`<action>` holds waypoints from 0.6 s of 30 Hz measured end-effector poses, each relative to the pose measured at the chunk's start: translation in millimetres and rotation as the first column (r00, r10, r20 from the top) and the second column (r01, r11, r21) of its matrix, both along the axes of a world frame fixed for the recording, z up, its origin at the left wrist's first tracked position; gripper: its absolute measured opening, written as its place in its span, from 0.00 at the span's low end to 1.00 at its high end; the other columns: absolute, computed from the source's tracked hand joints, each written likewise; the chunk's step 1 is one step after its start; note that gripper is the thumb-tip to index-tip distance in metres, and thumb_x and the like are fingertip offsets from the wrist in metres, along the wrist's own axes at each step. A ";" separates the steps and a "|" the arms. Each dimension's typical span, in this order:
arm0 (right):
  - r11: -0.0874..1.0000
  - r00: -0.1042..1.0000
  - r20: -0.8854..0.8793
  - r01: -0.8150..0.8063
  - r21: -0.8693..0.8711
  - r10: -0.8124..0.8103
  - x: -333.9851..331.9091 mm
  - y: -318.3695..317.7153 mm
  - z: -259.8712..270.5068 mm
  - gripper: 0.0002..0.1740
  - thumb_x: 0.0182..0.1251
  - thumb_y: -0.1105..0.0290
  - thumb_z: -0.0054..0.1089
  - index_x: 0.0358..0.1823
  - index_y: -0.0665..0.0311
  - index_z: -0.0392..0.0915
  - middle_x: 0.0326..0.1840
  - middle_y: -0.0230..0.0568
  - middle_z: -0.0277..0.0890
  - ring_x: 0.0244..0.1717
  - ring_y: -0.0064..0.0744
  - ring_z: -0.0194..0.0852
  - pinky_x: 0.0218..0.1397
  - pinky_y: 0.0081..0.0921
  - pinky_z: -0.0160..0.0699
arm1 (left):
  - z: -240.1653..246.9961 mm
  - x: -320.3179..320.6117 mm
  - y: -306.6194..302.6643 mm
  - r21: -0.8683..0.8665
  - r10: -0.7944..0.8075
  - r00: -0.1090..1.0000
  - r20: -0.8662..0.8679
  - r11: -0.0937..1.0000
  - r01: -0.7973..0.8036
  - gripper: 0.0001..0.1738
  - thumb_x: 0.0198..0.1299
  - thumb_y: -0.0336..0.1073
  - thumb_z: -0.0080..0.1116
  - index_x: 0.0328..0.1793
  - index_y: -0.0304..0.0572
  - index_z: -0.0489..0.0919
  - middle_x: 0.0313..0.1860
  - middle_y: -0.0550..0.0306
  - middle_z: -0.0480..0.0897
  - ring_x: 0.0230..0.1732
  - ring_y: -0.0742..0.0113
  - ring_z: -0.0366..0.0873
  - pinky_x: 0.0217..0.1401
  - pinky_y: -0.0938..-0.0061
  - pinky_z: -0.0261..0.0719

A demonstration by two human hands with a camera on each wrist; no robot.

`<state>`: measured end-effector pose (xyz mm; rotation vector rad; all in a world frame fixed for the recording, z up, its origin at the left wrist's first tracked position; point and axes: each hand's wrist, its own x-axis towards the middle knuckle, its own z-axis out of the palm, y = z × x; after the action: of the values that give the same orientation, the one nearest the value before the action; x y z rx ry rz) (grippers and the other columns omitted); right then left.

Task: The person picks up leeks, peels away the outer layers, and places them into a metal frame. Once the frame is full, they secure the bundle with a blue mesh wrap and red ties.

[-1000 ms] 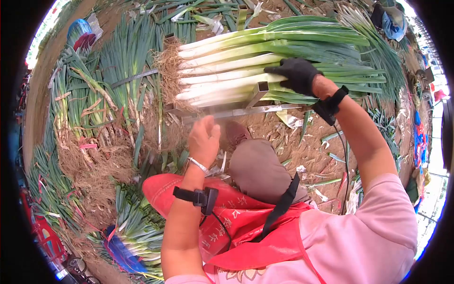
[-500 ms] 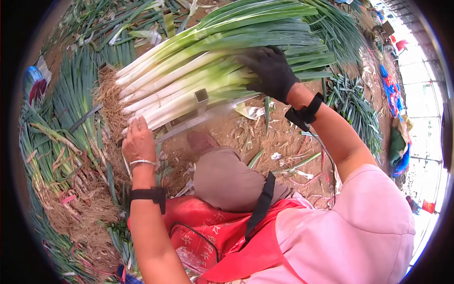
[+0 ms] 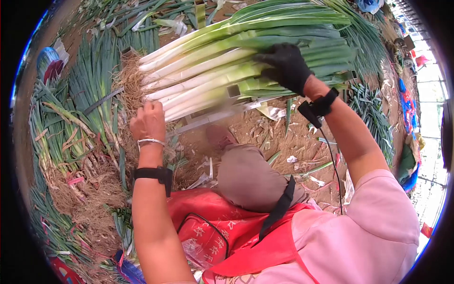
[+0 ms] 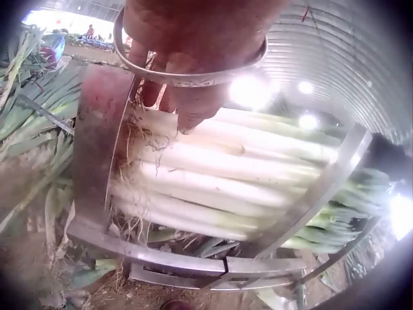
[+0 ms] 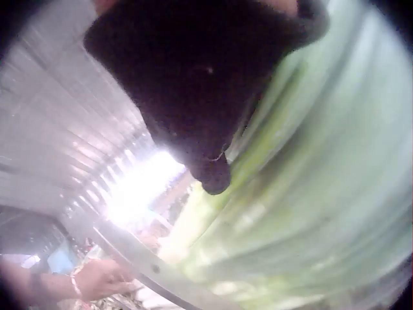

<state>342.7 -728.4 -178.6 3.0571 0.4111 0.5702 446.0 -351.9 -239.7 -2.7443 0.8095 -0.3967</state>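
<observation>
A thick row of long green onions (image 3: pixel 198 73) lies across a metal rack (image 3: pixel 201 122), brown roots (image 3: pixel 130 78) to the left and green leaves to the right. My bare left hand (image 3: pixel 149 123) is at the root end, its curled fingers and thumb pinching the white base of a near stalk. In the left wrist view the thumb (image 4: pixel 190 119) presses on the white stalks beside a metal end plate (image 4: pixel 97 148). My right hand (image 3: pixel 288 68), in a black glove, rests with extended fingers on the stalks where white turns green.
A square metal post (image 3: pixel 233 91) rises at the rack's near side. Bundled green onions (image 3: pixel 71 123) with tangled roots lie on the left, more leaves (image 3: pixel 371 111) at the right. My bent knee (image 3: pixel 253 177) is close below the rack, and leaf scraps litter the soil (image 3: pixel 283 142).
My left hand has moved from in front of the rack to the root end of the green onions. My right hand stays on the stalks, its fingers shifting slightly, while the head view swung.
</observation>
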 end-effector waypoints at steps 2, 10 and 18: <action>0.997 0.994 -0.075 0.078 -0.008 -0.078 -2.3 9.1 -8.6 0.27 0.54 0.59 0.67 0.59 0.42 0.78 0.47 0.37 0.77 0.48 0.45 0.71 0.55 0.42 0.65 | -2.3 4.5 -1.1 0.013 -0.011 0.999 0.039 1.000 0.011 0.05 0.59 0.35 0.55 0.39 0.55 0.81 0.34 0.64 0.81 0.37 0.67 0.83 0.33 0.69 0.79; 0.993 0.993 0.011 0.117 -0.016 -0.117 11.3 3.4 0.3 0.26 0.54 0.62 0.68 0.58 0.45 0.79 0.48 0.40 0.76 0.52 0.45 0.70 0.56 0.42 0.66 | 9.2 32.8 -7.1 -0.051 -0.109 0.988 0.107 0.992 0.115 0.05 0.60 0.34 0.55 0.42 0.49 0.79 0.35 0.61 0.80 0.34 0.66 0.82 0.32 0.69 0.79; 0.998 0.999 -0.004 0.042 -0.054 -0.043 29.2 19.6 -14.8 0.24 0.52 0.62 0.69 0.54 0.50 0.80 0.52 0.39 0.75 0.56 0.45 0.70 0.59 0.42 0.65 | -13.0 58.7 -16.0 -0.076 -0.072 0.997 -0.003 0.995 0.072 0.06 0.61 0.33 0.54 0.40 0.47 0.82 0.38 0.59 0.80 0.40 0.61 0.82 0.37 0.68 0.86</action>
<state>371.9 -708.8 -193.4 3.0082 0.3547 0.5406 504.6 -367.9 -252.7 -2.7929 0.9149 -0.4420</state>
